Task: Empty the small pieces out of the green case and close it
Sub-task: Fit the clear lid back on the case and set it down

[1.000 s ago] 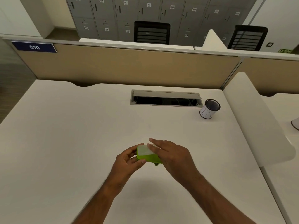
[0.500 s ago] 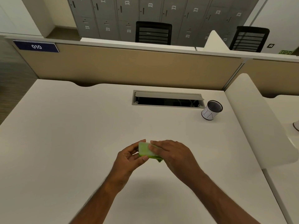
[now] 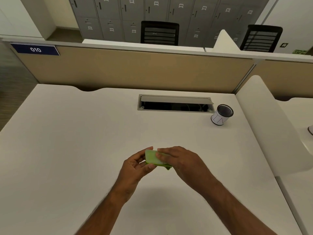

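We are looking down at a big white desk (image 3: 71, 150). At the back of it is a tan wall panel (image 3: 135, 70) with a blue sign (image 3: 35, 49) that says 010. A long open slot (image 3: 175, 104) is cut into the desk, and just to its right stands a small cup (image 3: 221, 114) with a dark net inside.

Our two hands are near the middle of the desk, close to us. Our left hand (image 3: 135, 168) is curled around the left end of the green case (image 3: 155, 158), with the thumb under the front edge and fingers behind it. Our right hand (image 3: 179, 160) covers the right end, and its fingers (image 3: 160, 156) press flat on the pale lid. So both hands are holding the case, a little above the desk.

The lid looks shut, or almost shut. We cannot see any small pieces on the desk, and we cannot see inside the case.

We think we are at the start, trying to get the case open. Next we need to find the edge of the lid and lift it while the left hand holds the bottom firm. Then we tip the pieces out. We should go slow so they don't bounce away.
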